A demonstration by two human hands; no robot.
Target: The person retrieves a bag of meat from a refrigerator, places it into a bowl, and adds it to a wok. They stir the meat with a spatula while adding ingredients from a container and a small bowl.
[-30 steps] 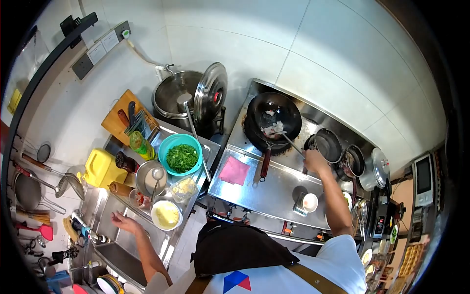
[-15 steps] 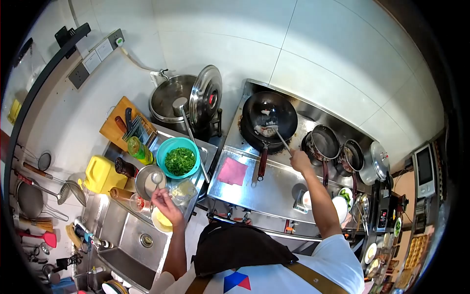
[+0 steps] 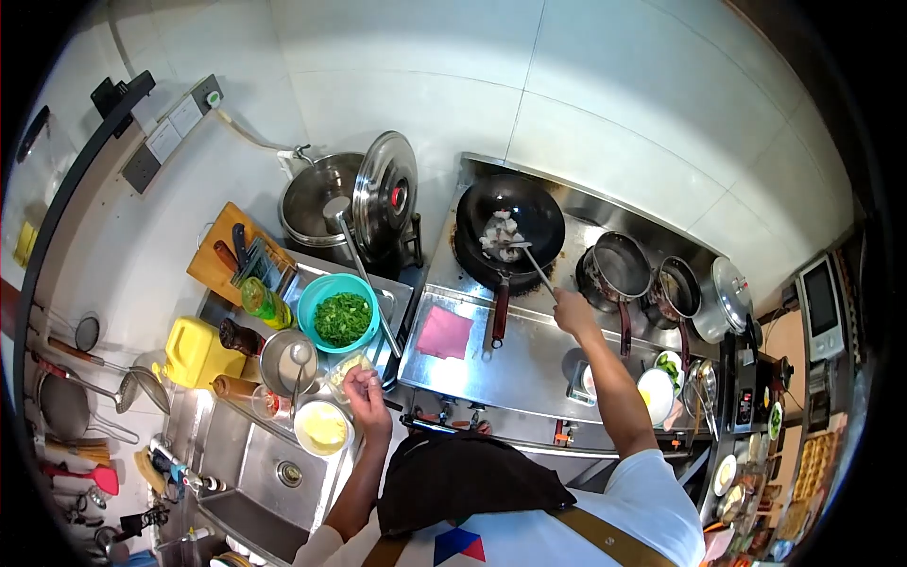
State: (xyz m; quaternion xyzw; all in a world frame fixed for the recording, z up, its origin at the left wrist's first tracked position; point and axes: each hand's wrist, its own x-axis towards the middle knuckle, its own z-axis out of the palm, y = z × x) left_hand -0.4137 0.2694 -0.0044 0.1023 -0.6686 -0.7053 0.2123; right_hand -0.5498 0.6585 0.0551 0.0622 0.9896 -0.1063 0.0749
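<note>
My right hand (image 3: 573, 312) is closed around the handle of a metal spatula (image 3: 539, 266). Its blade touches pale pieces of food (image 3: 502, 231) in the black wok (image 3: 539, 203) on the stove. My left hand (image 3: 367, 394) has its fingers drawn together at the edge of a small clear container (image 3: 340, 374) with pale chopped bits; what they pinch, if anything, is hidden. Just left of that hand, a metal spoon (image 3: 299, 355) leans in a steel pot (image 3: 277, 359). A white bowl of yellow food (image 3: 324, 428) stands below, and a turquoise bowl (image 3: 309, 300) of chopped greens above.
Two smaller pans (image 3: 624, 265) (image 3: 675, 288) sit right of the wok, handles toward me. A pink cloth (image 3: 444, 333) lies on the stove's front. Behind the counter stands a large stockpot (image 3: 307, 203) with a propped lid (image 3: 385, 189). The sink (image 3: 250, 454) is at lower left.
My left hand has let go of the spoon in the steel pot and moved right to the clear container. The spatula has shifted the food in the wok, which is more spread out.
</note>
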